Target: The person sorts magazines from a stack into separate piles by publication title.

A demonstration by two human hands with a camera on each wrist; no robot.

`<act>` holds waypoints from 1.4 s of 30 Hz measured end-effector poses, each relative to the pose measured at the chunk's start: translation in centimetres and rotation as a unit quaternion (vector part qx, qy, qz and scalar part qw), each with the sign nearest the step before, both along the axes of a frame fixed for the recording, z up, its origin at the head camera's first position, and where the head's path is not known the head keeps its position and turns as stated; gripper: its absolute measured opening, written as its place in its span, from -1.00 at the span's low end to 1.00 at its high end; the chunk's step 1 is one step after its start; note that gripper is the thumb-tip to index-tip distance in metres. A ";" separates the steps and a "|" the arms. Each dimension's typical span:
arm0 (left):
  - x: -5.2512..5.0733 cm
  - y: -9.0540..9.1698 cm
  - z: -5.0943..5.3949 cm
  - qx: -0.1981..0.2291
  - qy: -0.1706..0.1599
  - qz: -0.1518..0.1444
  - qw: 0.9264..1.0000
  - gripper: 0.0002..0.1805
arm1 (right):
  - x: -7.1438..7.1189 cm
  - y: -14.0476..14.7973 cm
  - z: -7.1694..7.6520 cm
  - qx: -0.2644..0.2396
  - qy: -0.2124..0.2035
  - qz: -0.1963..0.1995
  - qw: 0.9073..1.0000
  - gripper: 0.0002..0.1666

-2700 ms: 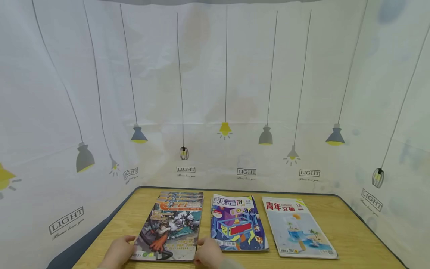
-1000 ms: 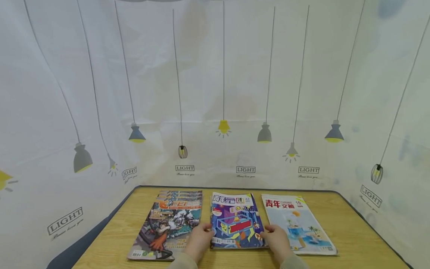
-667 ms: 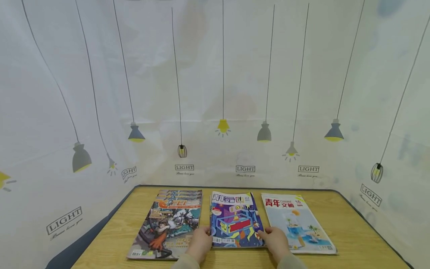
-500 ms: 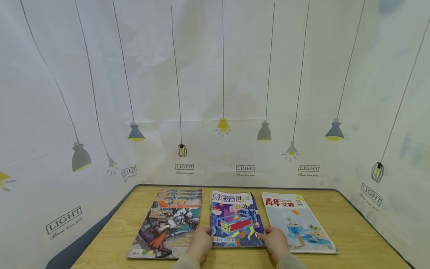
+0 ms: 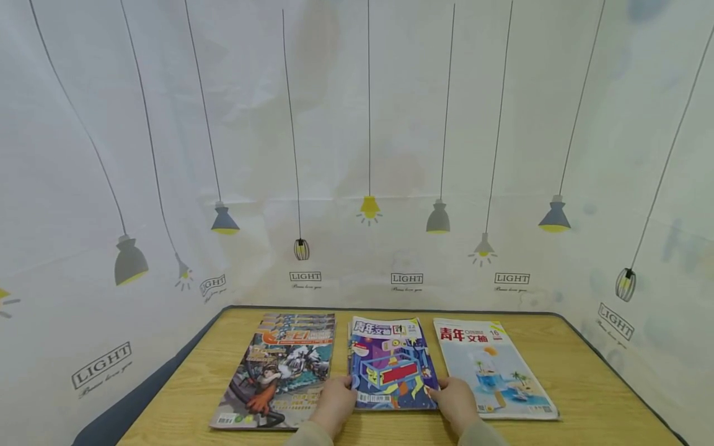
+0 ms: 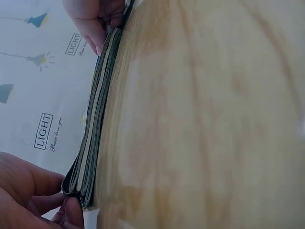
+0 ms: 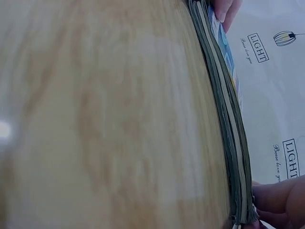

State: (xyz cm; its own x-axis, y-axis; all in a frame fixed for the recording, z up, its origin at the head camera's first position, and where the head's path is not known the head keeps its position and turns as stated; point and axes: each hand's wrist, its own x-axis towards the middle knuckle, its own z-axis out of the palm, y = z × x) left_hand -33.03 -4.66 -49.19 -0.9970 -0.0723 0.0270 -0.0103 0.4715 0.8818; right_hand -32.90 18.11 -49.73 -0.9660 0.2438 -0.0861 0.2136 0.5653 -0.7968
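A stack of magazines with a purple cover lies in the middle of the table. My left hand holds its left side near the front corner; in the left wrist view the fingers pinch the stack's edge. On the opposite side my right hand grips the right front corner, its thumb on the cover. The right wrist view shows the page edges of several magazines pressed together, close to the table top, with the right fingers at the near end.
To the left lies a fanned stack of magazines with a dark comic-style cover, partly behind my left hand. A white magazine with a beach picture lies at the right. The wooden table meets a lamp-printed curtain behind.
Both hands have left the left stack and moved right to the middle one. The middle stack's edges line up more evenly than before. Over the last half second little has moved.
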 end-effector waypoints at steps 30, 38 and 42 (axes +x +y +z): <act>-0.7 0.1 -0.3 0.221 -0.117 -0.034 0.968 -0.41 | 0.2 0.1 0.4 -0.027 -0.007 0.001 1.000 -0.63; -0.5 -0.2 -0.6 0.313 -0.101 -0.037 0.944 -0.42 | 0.2 0.0 0.6 -0.033 -0.012 0.009 0.999 -0.60; -0.7 -0.4 -0.6 0.353 -0.109 -0.031 0.929 -0.44 | 0.3 0.0 1.0 -0.034 -0.014 0.010 0.999 -0.56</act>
State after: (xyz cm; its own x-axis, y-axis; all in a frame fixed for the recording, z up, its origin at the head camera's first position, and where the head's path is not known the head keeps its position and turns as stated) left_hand -33.74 -5.02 -49.75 -0.9759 0.0618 -0.2091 -0.2176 -0.2183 0.9513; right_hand -32.63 18.16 -48.72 -0.9679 0.2162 -0.1279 0.2243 0.5148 -0.8275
